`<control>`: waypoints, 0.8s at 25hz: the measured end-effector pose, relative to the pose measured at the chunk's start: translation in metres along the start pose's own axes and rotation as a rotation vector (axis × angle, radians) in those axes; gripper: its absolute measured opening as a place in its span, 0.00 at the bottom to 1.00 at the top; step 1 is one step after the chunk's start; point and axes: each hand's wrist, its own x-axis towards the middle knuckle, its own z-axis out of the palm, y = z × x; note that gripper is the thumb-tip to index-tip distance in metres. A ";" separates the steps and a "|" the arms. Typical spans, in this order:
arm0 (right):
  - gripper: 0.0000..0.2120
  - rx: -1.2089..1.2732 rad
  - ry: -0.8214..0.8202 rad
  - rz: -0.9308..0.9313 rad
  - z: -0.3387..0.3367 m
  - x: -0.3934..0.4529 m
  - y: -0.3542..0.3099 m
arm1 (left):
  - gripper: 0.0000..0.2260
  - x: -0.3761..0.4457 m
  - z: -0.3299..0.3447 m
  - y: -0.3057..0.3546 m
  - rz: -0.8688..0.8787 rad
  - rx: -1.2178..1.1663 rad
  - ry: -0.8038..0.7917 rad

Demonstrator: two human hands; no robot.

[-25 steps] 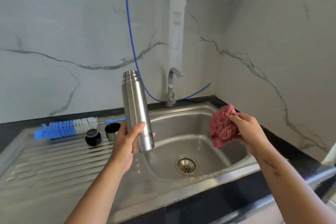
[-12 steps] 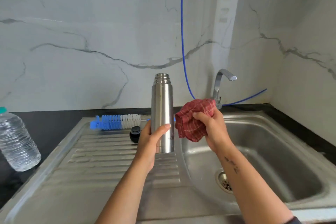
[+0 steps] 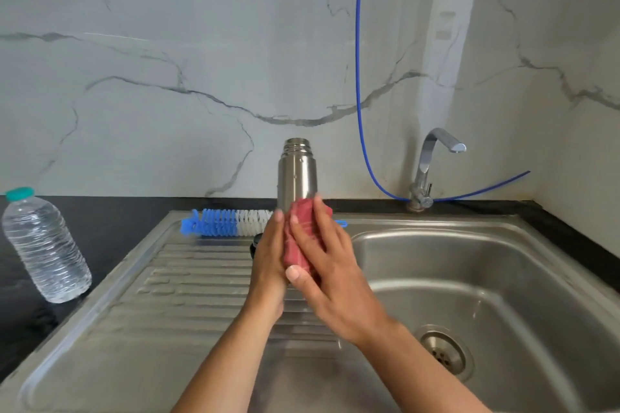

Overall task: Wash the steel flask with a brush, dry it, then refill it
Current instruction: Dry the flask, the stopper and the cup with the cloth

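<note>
head view: red cloth (image 3: 298, 238) now against the flask (image 3: 297, 174), under right hand (image 3: 330, 273)

flask (image 3: 297, 174): bare steel
cloth (image 3: 297, 245): red, pale checks
bottle brush (image 3: 228, 222): blue and white bristles
water bottle (image 3: 43, 245) cap: teal

A steel flask (image 3: 297, 174) stood upright and uncapped above the draining board — a red cloth (image 3: 299, 246) wrapped its lower half. A blue-and-white bottle brush (image 3: 228, 222) lay behind it.
</note>
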 end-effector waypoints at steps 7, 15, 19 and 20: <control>0.31 -0.149 0.375 0.005 -0.031 0.024 0.000 | 0.17 -0.018 0.029 0.001 0.139 0.121 -0.208; 0.23 0.399 0.414 0.294 -0.042 0.020 -0.012 | 0.20 -0.021 0.019 -0.008 0.251 0.144 -0.246; 0.32 0.326 0.218 0.240 -0.006 0.007 -0.025 | 0.24 -0.015 0.010 0.002 0.298 0.092 0.016; 0.34 0.289 0.184 0.219 -0.002 0.005 -0.026 | 0.24 -0.015 0.008 0.004 0.303 0.088 0.080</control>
